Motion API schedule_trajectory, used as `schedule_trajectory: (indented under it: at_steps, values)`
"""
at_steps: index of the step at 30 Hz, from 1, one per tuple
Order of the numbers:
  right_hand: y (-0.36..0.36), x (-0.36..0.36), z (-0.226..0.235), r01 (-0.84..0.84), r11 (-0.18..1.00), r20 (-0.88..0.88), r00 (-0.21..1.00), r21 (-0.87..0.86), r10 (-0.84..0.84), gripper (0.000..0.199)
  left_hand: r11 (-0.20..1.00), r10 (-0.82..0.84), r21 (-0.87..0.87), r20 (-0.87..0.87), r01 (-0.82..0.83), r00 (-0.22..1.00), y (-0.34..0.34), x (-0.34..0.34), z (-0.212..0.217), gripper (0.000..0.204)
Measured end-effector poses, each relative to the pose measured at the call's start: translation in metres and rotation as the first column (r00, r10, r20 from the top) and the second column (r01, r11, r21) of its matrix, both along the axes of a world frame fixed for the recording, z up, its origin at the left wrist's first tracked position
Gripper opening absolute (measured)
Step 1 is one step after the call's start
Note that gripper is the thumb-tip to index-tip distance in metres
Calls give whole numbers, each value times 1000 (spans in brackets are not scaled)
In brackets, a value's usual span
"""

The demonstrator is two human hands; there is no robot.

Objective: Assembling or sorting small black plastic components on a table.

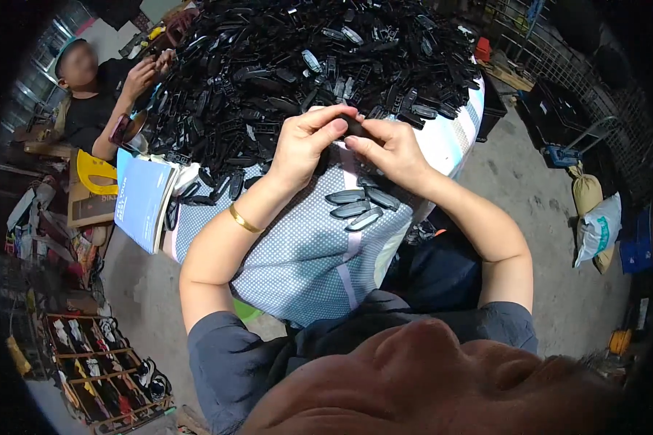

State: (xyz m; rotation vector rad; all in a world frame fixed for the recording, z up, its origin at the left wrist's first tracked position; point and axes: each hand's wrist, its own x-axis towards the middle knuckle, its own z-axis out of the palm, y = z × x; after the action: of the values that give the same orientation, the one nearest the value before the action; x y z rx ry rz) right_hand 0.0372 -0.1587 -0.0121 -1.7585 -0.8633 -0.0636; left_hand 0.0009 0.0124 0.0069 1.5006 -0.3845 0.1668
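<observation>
My left hand (308, 145) and my right hand (393, 151) meet at the near edge of a big heap of black plastic parts (268, 87). Between their fingertips they hold a small black plastic part (353, 129), largely covered by the fingers, so its exact kind cannot be made out. Both hands are closed in a pinch on it. Just below them, several long, rounded black pieces (350, 209) lie in a small group on the checked cloth (290, 243) that covers the work surface.
Across the heap at the far left, another person (87, 87) has their hands raised by the pile. A blue book (146, 199) leans at the table's left edge near a yellow protractor-shaped piece (96, 174). Sacks (598, 228) stand on the floor at right; a wooden rack (105, 370) is at lower left.
</observation>
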Motion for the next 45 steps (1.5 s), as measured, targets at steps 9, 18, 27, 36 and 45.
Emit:
schedule_trajectory:
  at_steps: [9, 18, 27, 36, 45]
  values:
    - [-46, 70, 51, 186, 965, 226, 964, -187, -142, 25, 704, -20, 708, -63, 58, 998, -15, -14, 14, 29]
    - [-12, 157, 42, 696, 651, 784, 571, -305, -243, 18, 491, -91, 727, 591, -480, 801, -6, 7, -13, 21]
    - [-5, 118, 40, 471, 863, 845, 524, -180, -109, 17, 191, -143, 754, 655, -629, 742, -7, 15, -27, 10]
    - [-15, 49, -11, 221, 916, 457, 888, -336, -47, 17, 528, -201, 710, 638, -466, 744, -8, 4, -12, 18]
    - [-14, 49, -4, 292, 939, 522, 838, -182, -159, 14, 849, 272, 465, 23, -251, 962, -1, 9, -4, 36]
